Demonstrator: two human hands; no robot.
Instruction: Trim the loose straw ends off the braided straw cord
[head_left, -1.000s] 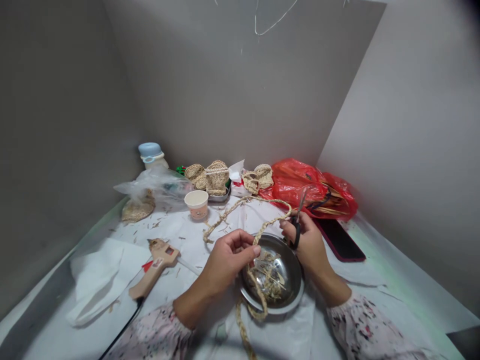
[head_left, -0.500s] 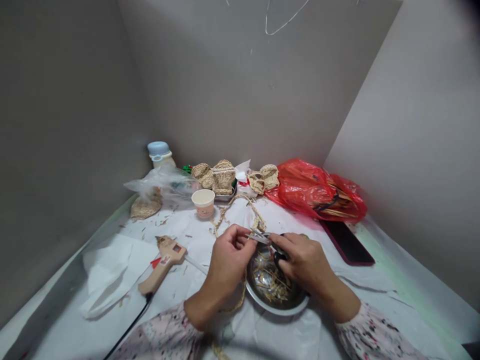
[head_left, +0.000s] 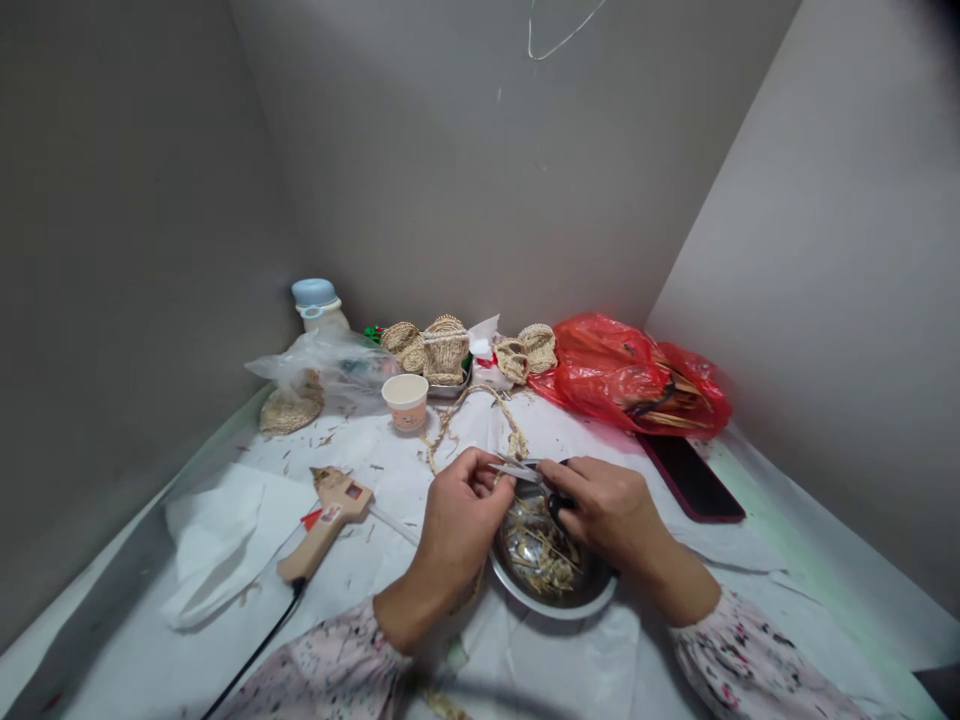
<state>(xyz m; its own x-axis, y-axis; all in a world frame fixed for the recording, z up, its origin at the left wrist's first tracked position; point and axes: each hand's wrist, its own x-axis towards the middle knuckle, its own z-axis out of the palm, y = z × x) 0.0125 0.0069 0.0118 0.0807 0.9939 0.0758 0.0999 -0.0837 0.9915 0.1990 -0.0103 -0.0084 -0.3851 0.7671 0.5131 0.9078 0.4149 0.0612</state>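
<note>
Your two hands meet over the near work area. Your left hand (head_left: 465, 505) has thumb and forefinger pinched together, seemingly on the braid (head_left: 517, 443); the exact bit between the fingertips is too small to make out. Your right hand (head_left: 619, 505) is closed around the handles of the scissors (head_left: 521, 472), whose blades lie nearly flat, seem slightly parted, and point at your left fingertips.

Note the change: a second ago you held the scissors upright, to the right and clear of the braid; now they are turned across to it, and the two hands are close together. Over the last half second the pose has hardly altered. This suggests a trimming step at the braid, with the fingertips close enough to the blades to call for care.

The braid arcs over the table cover (head_left: 562, 665) beyond your hands, from near the cup (head_left: 405, 415) round to the blades. Beneath the scissors sits the bowl (head_left: 555, 608), with straw scraps (head_left: 546, 570) inside. The glue gun (head_left: 326, 525) lies to the left, untouched.
</note>
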